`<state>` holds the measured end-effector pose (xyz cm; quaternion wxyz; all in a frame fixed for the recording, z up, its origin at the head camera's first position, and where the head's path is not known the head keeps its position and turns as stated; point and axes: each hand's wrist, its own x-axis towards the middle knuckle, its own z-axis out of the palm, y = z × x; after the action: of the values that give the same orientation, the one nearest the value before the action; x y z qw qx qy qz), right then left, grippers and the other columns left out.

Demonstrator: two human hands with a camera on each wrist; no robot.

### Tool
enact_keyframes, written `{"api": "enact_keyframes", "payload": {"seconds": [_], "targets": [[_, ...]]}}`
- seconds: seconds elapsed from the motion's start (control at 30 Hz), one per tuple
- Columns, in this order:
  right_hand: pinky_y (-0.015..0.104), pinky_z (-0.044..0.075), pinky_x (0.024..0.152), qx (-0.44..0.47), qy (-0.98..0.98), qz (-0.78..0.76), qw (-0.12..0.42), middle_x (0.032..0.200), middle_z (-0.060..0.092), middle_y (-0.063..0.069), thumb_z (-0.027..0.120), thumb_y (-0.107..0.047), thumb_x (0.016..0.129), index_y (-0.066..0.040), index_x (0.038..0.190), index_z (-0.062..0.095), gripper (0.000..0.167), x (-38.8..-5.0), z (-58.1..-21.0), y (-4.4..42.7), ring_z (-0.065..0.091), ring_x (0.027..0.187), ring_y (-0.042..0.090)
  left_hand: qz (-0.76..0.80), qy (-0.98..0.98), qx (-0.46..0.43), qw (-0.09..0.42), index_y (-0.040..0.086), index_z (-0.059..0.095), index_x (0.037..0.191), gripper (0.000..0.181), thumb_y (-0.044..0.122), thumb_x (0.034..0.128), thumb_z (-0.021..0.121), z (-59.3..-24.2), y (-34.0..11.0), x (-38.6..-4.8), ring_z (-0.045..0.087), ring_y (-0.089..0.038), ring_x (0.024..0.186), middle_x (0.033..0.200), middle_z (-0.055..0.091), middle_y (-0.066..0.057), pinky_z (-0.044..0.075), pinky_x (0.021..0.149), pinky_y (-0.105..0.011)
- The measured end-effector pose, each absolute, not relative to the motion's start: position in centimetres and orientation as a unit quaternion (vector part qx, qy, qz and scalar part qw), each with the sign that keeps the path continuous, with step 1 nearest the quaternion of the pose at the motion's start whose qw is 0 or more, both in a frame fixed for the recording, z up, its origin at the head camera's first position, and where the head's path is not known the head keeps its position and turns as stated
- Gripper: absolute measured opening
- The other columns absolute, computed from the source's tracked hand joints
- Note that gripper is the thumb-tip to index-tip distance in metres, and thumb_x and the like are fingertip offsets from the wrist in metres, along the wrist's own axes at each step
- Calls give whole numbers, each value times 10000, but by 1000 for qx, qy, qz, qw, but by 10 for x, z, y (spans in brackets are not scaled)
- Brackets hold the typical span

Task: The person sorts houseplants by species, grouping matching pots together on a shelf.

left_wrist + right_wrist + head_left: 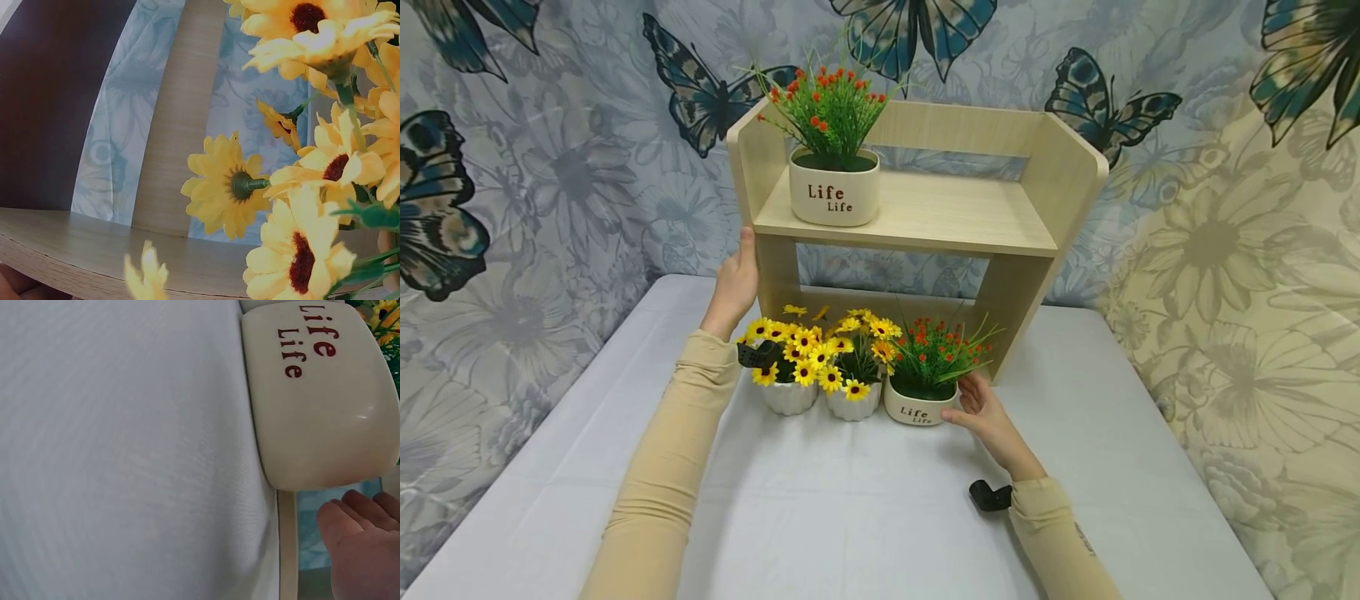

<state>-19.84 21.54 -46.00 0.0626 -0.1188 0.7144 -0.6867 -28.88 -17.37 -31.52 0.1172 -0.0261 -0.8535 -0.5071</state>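
My left hand [735,279] rests against the left side panel of a light wood shelf [925,208], most of its fingers hidden in the head view. At the shelf's lower right, my right hand [987,421] is at the end of an oval white pot [319,394] marked "Life". Its fingers are loosely bent beside the pot and not wrapped round it. Red flowers [936,350] with green leaves fill this pot. Two white pots of yellow flowers [790,354] stand in a row to its left. Yellow blooms [300,262] also cover much of the left wrist view.
A second "Life" pot [835,196] with red flowers stands on the left of the upper shelf board [955,208]. White cloth [842,508] covers the table. Butterfly-patterned fabric [1217,250] hangs behind. Black wrist cameras [990,497] are on both wrists.
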Motion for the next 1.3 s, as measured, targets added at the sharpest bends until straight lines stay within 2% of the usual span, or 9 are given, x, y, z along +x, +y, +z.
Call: {"api": "enact_keyframes", "payload": {"seconds": [0.3,0.57,0.87,0.97,1.07,1.17,1.3], "targets": [[376,108,1093,-134,703,-694,78,1518,86,174,738,-10,782,-18,1471,78,954,-206,-465,208,79,1382,274,-504,-856,-21,113,69,187,1472,855,682,891,52,-316,-174,-289,155,-376,1348,1490,188,-182,108,1068,-536],[356,197,1071,-151,707,-686,82,1517,139,116,745,-19,778,-96,1489,79,977,-213,-468,202,166,1366,230,-503,-856,-23,112,93,170,1479,833,675,895,51,-317,-175,-289,144,-376,1350,1493,181,-175,102,1066,-541],[306,374,961,-125,736,-658,92,1479,215,140,766,-9,755,-142,1482,118,983,-213,-466,199,328,1282,294,-508,-853,-16,120,50,227,1466,867,681,894,65,-318,-173,-289,205,-395,1329,1469,242,-202,148,1058,-542],[355,356,977,-116,744,-652,91,1446,266,176,769,3,746,-94,1468,132,968,-211,-462,196,355,1256,313,-511,-851,-13,120,40,241,1461,874,682,894,69,-318,-173,-289,218,-400,1323,1462,253,-212,157,1057,-540],[422,286,1019,-101,752,-646,89,1433,280,190,786,-16,730,-71,1456,140,974,-211,-461,193,336,1262,314,-509,-852,-11,118,32,244,1459,883,682,892,58,-318,-172,-289,219,-413,1319,1457,253,-228,155,1053,-548],[429,215,1050,-81,762,-637,82,1435,290,160,819,-71,707,-105,1454,158,999,-213,-466,192,311,1278,286,-506,-855,-10,116,21,245,1456,898,684,887,41,-318,-172,-289,219,-433,1312,1449,253,-251,153,1047,-564],[419,215,1047,-65,770,-630,73,1402,348,131,835,-124,699,-157,1455,179,1001,-216,-473,191,348,1252,271,-505,-855,-3,119,-8,273,1441,923,690,882,42,-318,-170,-289,241,-447,1298,1428,277,-277,167,1042,-566]]}}
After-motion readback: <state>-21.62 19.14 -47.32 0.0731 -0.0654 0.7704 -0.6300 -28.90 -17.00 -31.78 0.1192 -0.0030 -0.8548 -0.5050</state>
